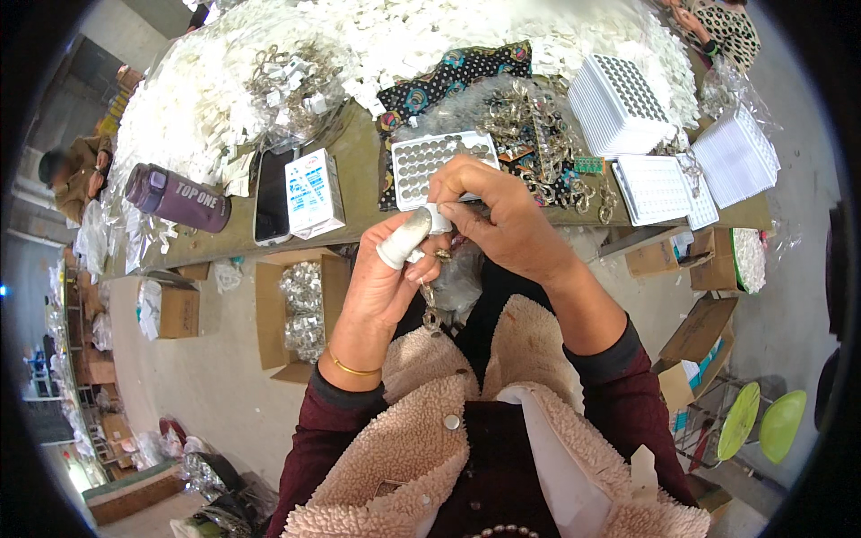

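In front of my chest, my left hand (372, 278) grips a small white plastic piece (438, 219), with a white cover (395, 247) on one of its fingers. A metal key ring chain (430, 309) dangles below that hand. My right hand (502, 220) pinches at the same white piece, its fingertips closed; details between the fingers are too small to make out. Just beyond the hands, a white tray (480, 138) full of round silver button cells lies on a patterned black cloth (448, 76). Metal key rings with clasps (543, 130) are heaped to its right.
A purple bottle (179, 197), a phone (272, 193) and a white box (314, 193) line the table's left. Stacked trays (596, 117) stand right. White plastic pieces (404, 36) cover the far side. Below are cardboard boxes (336, 287) and green stools (783, 426). Other people sit around the table.
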`<act>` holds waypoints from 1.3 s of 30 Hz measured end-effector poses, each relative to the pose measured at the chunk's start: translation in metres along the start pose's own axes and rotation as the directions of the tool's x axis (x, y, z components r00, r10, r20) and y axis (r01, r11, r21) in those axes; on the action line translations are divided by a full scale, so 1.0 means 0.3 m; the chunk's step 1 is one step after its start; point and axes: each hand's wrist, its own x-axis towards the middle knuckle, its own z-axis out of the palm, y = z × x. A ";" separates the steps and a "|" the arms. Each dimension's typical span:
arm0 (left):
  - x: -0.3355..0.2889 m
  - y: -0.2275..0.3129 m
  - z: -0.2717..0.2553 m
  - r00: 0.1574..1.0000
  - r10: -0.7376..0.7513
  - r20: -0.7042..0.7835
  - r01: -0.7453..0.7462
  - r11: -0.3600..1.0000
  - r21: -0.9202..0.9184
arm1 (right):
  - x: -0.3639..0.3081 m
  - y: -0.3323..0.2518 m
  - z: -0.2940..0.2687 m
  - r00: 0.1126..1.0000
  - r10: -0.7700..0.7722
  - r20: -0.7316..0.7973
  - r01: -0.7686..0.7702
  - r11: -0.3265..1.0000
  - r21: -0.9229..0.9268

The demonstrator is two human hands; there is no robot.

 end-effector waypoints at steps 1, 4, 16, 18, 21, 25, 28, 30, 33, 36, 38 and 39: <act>0.002 -0.003 0.001 1.000 -0.007 -0.005 0.007 1.000 0.008 | -0.002 0.008 0.003 0.999 -0.034 -0.004 0.034 0.999 -0.038; 0.009 -0.013 0.000 1.000 -0.010 0.001 0.010 0.999 -0.035 | -0.020 0.024 0.007 0.999 0.024 -0.023 -0.025 0.998 -0.058; 0.031 -0.031 -0.011 0.994 -0.103 0.038 0.108 0.977 -0.182 | -0.066 0.067 -0.151 0.973 -0.224 -0.056 0.136 0.751 -0.646; 0.033 -0.024 -0.019 0.990 -0.104 0.091 0.124 0.962 -0.243 | -0.084 0.068 -0.225 0.946 -0.295 -0.137 0.054 0.556 -0.829; 0.036 -0.031 -0.029 0.989 -0.118 0.084 0.140 0.934 -0.330 | -0.129 0.062 -0.316 0.956 -0.186 -0.227 -0.163 0.309 -0.937; 0.049 -0.049 -0.029 0.985 -0.150 0.082 0.171 0.858 -0.485 | -0.187 0.064 -0.366 0.951 -0.062 -0.302 -0.285 0.199 -0.938; 0.054 -0.051 -0.019 0.988 -0.152 0.012 0.137 0.854 -0.501 | -0.210 0.069 -0.370 0.938 0.002 -0.347 -0.340 0.210 -0.917; 0.059 -0.039 -0.014 0.982 -0.188 -0.006 0.159 0.844 -0.512 | -0.218 0.073 -0.371 0.936 -0.030 -0.350 -0.328 0.283 -0.901; 0.071 -0.013 -0.001 0.978 -0.209 0.003 0.183 0.848 -0.498 | -0.226 0.083 -0.379 0.929 -0.050 -0.366 -0.312 0.424 -0.850; 0.100 0.033 0.017 0.972 -0.230 -0.051 0.200 0.921 -0.334 | -0.239 0.095 -0.395 0.922 -0.033 -0.387 -0.321 0.493 -0.809; 0.124 0.070 0.034 0.993 -0.081 -0.084 0.072 0.992 -0.105 | -0.241 0.111 -0.403 0.920 -0.074 -0.385 -0.286 0.546 -0.787; 0.147 0.097 0.040 0.987 0.045 -0.153 -0.030 0.994 0.101 | -0.244 0.117 -0.403 0.912 -0.088 -0.400 -0.278 0.586 -0.761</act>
